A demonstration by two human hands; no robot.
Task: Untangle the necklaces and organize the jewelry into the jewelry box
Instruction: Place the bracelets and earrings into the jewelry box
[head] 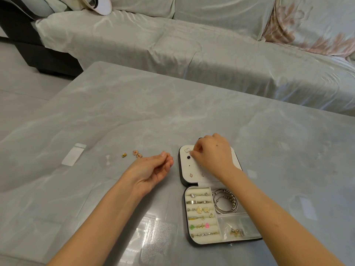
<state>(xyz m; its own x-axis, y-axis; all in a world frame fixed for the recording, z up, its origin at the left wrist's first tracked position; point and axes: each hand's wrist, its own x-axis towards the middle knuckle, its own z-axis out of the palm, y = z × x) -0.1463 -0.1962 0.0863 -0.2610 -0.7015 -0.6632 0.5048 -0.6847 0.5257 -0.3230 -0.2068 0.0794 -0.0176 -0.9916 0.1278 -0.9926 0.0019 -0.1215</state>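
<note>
Your right hand (211,152) pinches what seems a stud, hidden in its fingers, at the lid panel of the open jewelry box (207,184) on the table (172,112), left hand (153,169) curls round a small gold piece (168,154) just beside it: push the post straight into its hole.

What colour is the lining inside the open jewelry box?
The jewelry box lining is off-white, inside a black shell; the head view shows it.
</note>
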